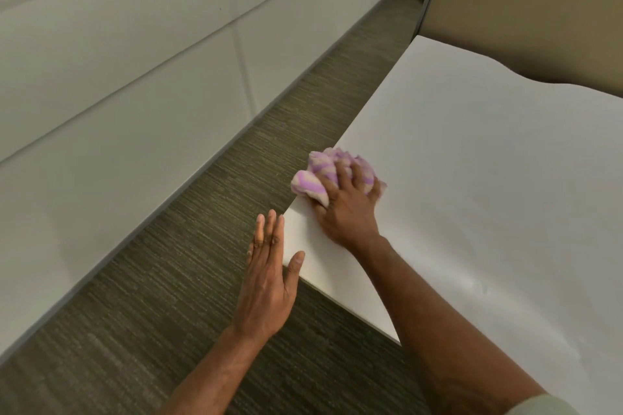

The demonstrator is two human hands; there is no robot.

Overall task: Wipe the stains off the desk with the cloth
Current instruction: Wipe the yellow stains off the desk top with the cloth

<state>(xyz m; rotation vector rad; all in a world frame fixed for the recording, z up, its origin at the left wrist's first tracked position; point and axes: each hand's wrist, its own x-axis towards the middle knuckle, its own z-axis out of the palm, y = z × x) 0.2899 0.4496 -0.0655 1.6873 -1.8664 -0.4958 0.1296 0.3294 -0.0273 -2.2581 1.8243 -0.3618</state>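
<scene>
A white desk (488, 178) fills the right half of the view, its near left corner pointing toward me. A bunched purple and beige cloth (317, 175) lies at the desk's left edge, partly hanging over it. My right hand (350, 209) presses down on the cloth with fingers spread over it. My left hand (269, 276) is flat and open beside the desk's corner, its thumb touching the desk edge and its fingers over the floor. I see no clear stains on the desk surface.
Dark striped carpet (202, 280) runs along the desk's left side. A white panelled wall (118, 77) stands beyond it. A tan partition (539, 10) borders the desk's far edge.
</scene>
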